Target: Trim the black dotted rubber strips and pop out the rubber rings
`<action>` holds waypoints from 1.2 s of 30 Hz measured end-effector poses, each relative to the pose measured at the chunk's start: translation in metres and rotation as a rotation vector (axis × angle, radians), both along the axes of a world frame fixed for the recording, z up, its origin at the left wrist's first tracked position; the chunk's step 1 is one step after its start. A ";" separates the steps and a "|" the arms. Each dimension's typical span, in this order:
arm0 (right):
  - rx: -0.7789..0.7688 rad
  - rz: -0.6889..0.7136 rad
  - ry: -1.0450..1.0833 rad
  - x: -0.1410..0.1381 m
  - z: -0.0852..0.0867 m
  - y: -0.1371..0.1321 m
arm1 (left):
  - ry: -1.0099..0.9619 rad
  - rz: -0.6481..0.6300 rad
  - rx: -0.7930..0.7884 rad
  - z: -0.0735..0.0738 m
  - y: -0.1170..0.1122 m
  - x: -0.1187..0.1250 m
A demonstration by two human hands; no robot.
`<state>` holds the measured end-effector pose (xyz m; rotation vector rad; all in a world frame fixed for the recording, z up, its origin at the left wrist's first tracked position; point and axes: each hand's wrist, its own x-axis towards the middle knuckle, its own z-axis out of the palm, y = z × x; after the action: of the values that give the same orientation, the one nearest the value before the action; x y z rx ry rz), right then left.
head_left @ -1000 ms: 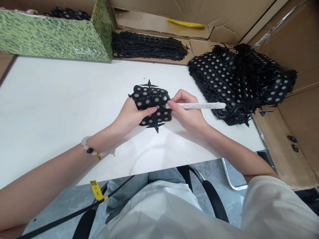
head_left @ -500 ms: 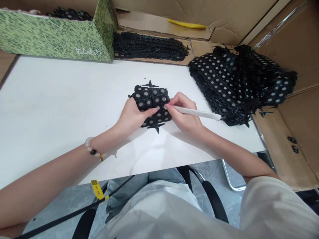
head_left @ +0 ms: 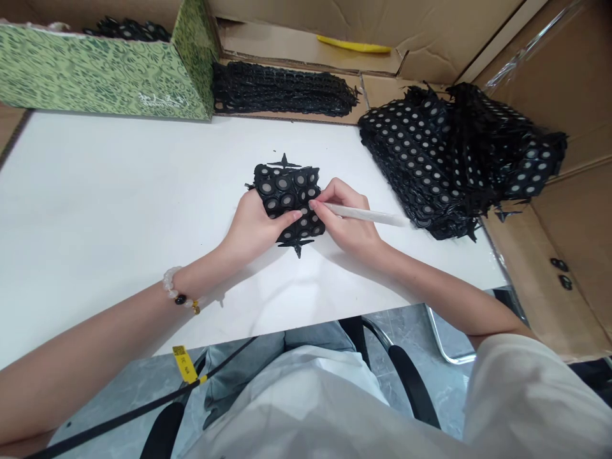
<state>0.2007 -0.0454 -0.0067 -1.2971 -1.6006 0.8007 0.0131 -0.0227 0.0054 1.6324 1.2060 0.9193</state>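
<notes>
Head view | left hand (head_left: 253, 224) curled, gripping black disc sheet (head_left: 287, 191) — right hand (head_left: 348, 220) pinching white stick (head_left: 368, 215)

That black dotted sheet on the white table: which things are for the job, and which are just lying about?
For the job:
left hand, holding the black sheet
right hand, holding the white stick

Lying about:
black pile
black stack
green box
yellow strip

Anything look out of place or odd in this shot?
Two small black pieces lie alone on the cardboard right of the table, apart from the black dotted heap; they look like strays. The sheet and white stick in the hands look normal.
</notes>
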 end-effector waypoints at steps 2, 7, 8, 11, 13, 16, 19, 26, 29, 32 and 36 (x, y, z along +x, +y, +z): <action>-0.007 -0.003 0.005 0.001 0.000 0.001 | 0.009 -0.001 -0.005 0.000 0.001 -0.001; -0.004 -0.058 0.083 0.009 0.001 0.008 | 0.044 -0.089 -0.086 -0.004 0.014 -0.009; -0.011 -0.069 0.115 0.011 0.001 0.010 | 0.056 -0.098 -0.120 -0.006 0.017 -0.010; -0.102 -0.058 0.266 0.017 0.004 0.015 | 0.025 -0.072 -0.202 -0.012 0.023 -0.013; -0.176 -0.017 0.363 0.019 0.006 0.016 | -0.038 -0.058 -0.210 -0.015 0.024 -0.013; -0.177 0.043 0.357 0.017 0.006 0.016 | -0.070 -0.057 -0.198 -0.017 0.022 -0.011; -0.128 0.072 0.269 0.013 0.005 0.014 | -0.051 -0.073 -0.179 -0.016 0.018 -0.009; -0.067 0.073 0.199 0.010 0.003 0.010 | 0.030 -0.105 -0.120 -0.015 0.017 -0.008; -0.037 0.068 0.160 0.009 0.001 0.009 | 0.067 -0.116 -0.072 -0.019 0.019 -0.009; -0.008 0.055 0.146 0.008 0.001 0.008 | 0.047 -0.139 -0.049 -0.021 0.019 -0.009; -0.011 0.049 0.186 0.007 0.002 0.007 | 0.037 -0.141 -0.009 -0.020 0.016 -0.008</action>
<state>0.2075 -0.0383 -0.0044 -1.1590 -1.4858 0.9344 0.0048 -0.0070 -0.0151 1.7106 1.1024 0.7969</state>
